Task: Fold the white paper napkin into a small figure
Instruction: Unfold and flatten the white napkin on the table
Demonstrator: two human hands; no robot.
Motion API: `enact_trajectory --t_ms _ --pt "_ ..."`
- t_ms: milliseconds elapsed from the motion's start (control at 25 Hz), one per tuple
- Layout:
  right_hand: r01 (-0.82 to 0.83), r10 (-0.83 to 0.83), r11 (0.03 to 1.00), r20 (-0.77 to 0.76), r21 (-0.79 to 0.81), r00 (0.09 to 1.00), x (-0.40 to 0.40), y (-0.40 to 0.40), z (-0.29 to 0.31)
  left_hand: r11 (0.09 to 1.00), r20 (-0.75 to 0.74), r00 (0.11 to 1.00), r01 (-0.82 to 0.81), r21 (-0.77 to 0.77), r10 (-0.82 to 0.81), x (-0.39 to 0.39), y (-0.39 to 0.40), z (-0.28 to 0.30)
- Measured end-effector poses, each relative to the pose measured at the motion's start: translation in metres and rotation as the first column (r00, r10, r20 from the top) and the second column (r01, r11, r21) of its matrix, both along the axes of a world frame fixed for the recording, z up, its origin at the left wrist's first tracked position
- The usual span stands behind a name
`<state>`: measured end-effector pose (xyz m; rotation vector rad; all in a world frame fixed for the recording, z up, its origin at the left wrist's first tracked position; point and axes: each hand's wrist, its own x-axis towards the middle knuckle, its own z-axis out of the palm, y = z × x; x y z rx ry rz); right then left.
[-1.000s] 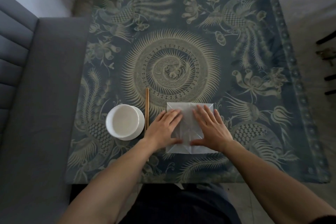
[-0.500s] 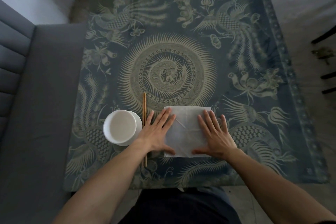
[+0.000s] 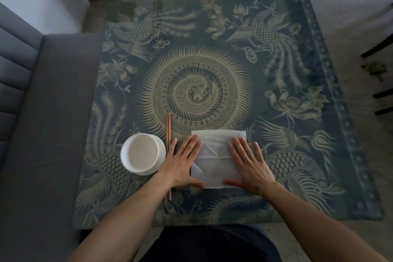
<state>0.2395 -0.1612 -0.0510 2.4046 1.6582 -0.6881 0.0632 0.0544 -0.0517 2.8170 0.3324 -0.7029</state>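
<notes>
The white paper napkin [image 3: 217, 155] lies flat on the patterned blue tablecloth [image 3: 212, 59], near the front edge, with crease lines showing in its middle. My left hand [image 3: 180, 164] rests palm down over the napkin's left edge, fingers spread. My right hand [image 3: 248, 164] presses flat on its right side, fingers spread too. Both hands lie on top of the paper and grip nothing. Parts of both side edges are hidden under my palms.
A white bowl [image 3: 141, 153] on a saucer stands left of my left hand. A pair of wooden chopsticks [image 3: 169, 134] lies between the bowl and the napkin, partly under my left wrist. A grey sofa [image 3: 32, 112] borders the table's left side.
Both hands have slid apart from the napkin's middle toward its left and right edges, baring the creased centre. The napkin now lies flatter.
</notes>
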Motion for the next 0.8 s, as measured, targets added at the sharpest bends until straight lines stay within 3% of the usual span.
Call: enact_trajectory --t_ms 200,320,400,520,600,800 --pt "0.018 -0.017 0.999 -0.011 0.039 1.000 -0.001 -0.001 0.001 1.000 -0.008 1.000 0.021 0.010 -0.021 0.000 -0.001 0.001" --pt "0.074 -0.073 0.994 -0.013 0.083 0.997 -0.001 -0.005 0.003 1.000 0.089 0.996 -0.015 0.014 0.014 0.003 0.001 0.006" --pt "0.065 -0.065 0.993 -0.005 0.095 0.998 -0.001 -0.007 0.005 0.994 0.232 0.966 -0.113 -0.007 0.111 0.008 0.004 0.012" --pt "-0.026 0.026 0.995 0.005 0.101 1.000 -0.005 -0.009 0.006 0.917 0.375 0.841 -0.392 -0.074 0.389 0.029 0.012 0.021" --pt "-0.085 0.085 0.991 0.007 0.103 0.996 -0.008 -0.011 0.005 0.865 0.319 0.810 -0.495 -0.079 0.492 0.046 0.019 0.023" --pt "-0.095 0.096 0.990 -0.001 0.099 0.995 -0.012 -0.021 0.004 0.812 0.219 0.783 -0.574 -0.108 0.583 0.067 0.031 0.019"
